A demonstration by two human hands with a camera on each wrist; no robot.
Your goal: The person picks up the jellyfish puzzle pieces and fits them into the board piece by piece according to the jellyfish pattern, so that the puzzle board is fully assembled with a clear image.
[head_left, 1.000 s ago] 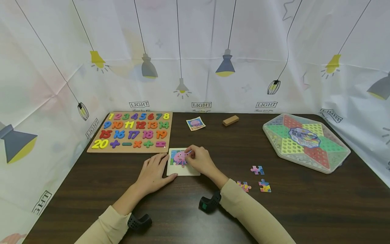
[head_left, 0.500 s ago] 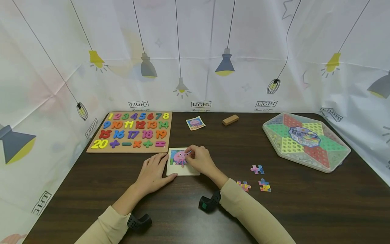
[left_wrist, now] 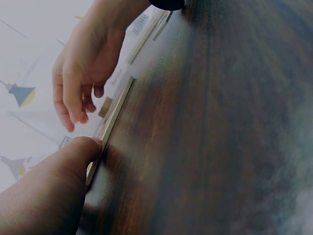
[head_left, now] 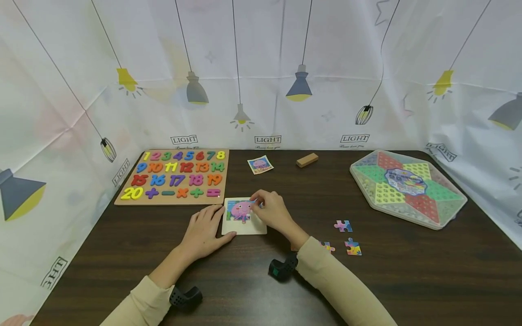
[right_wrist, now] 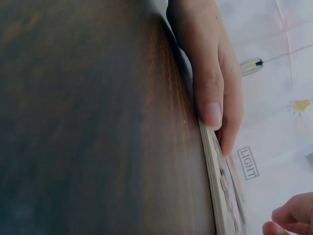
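On the worktop (head_left: 408, 276), right in front of the person, lies the small puzzle board (head_left: 253, 228), a partly joined octopus picture (head_left: 240, 209) at its upper left. The left hand (head_left: 205, 232) rests against the board's left side, thumb spread wide. The right hand (head_left: 275, 212) hovers over the right side, fingers loosely bent, nothing visible in them. I'd worry about a fingertip nudge unseating the joined pieces, or the right sleeve (head_left: 340, 278) sweeping away the loose pieces (head_left: 354, 248) nearby.

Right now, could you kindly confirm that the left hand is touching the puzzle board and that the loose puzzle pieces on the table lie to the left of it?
Not quite: the loose puzzle pieces on the table lie to the right of the puzzle board, as the head view shows. The left hand is indeed touching the board.
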